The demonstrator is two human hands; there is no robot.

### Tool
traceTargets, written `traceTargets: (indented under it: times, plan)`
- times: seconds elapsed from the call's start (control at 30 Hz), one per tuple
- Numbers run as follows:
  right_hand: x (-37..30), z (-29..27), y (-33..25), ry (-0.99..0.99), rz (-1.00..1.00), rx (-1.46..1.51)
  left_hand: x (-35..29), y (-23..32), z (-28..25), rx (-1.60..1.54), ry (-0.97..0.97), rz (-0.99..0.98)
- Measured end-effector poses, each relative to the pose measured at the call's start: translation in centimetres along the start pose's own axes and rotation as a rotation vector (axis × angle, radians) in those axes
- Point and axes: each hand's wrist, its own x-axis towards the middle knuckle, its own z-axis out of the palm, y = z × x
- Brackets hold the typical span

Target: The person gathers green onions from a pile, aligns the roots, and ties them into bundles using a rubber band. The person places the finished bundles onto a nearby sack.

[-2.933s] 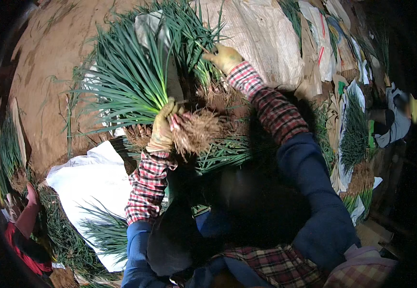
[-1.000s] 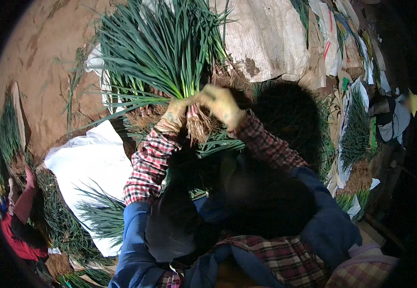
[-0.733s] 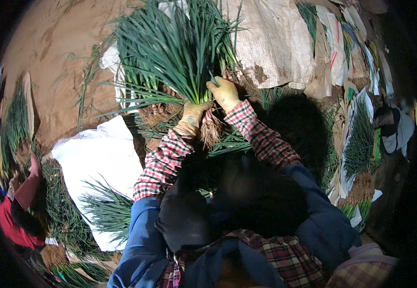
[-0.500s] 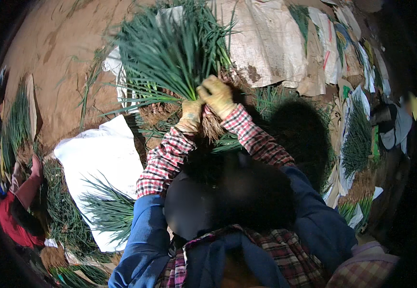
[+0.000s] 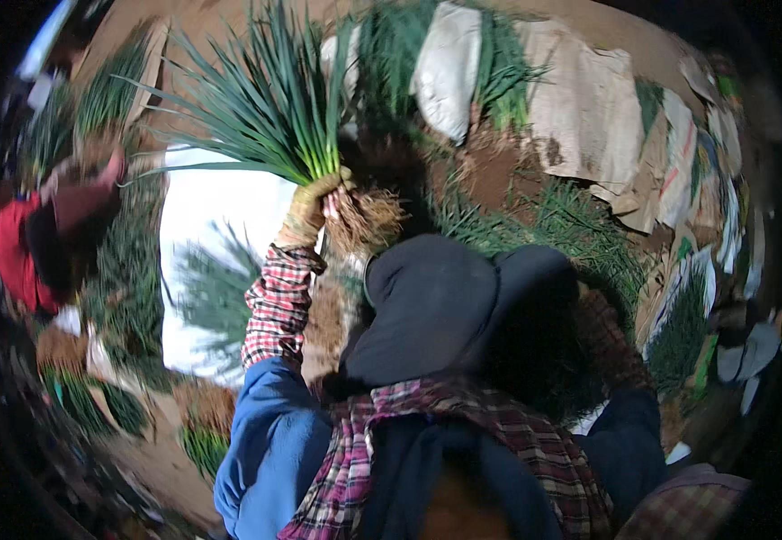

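A bunch of green onions is gripped near its root end by my left hand, which wears a yellowish work glove. Its long green leaves fan up and to the left, while the brown roots hang out to the right of my fist. My right hand is down beside my right knee in deep shadow, close to loose green onions; its fingers cannot be made out. Below the bunch, a white sheet lies on the ground with another bunch of green onions on it.
A white sack lies across green onions ahead of me, and a tan woven sack is farther right. At left sits another person in red, beside a long heap of green onions. More bundles line the right side.
Both hands were together on the bunch; my right hand has let go and dropped to the right. My left hand has carried the bunch left, toward the white sheet.
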Motion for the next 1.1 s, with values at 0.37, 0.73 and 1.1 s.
traceTargets:
  times: [0.37, 0.73, 1.1]
  plan:
    - [-3.4, 1.9, -1.5, 0.027, 0.168, -0.266, -16.2, -12.6, -16.5, 0.781, 0.539, 0.256]
    - [7.4, -7.4, -7.4, 0.561, 0.116, -0.385, -16.4, -23.6, -23.7, 0.316, 0.683, -0.336]
    - [29.4, -5.1, -7.9, 0.750, -0.079, -0.624, -6.5, -11.4, -10.6, 0.326, 0.703, 0.080]
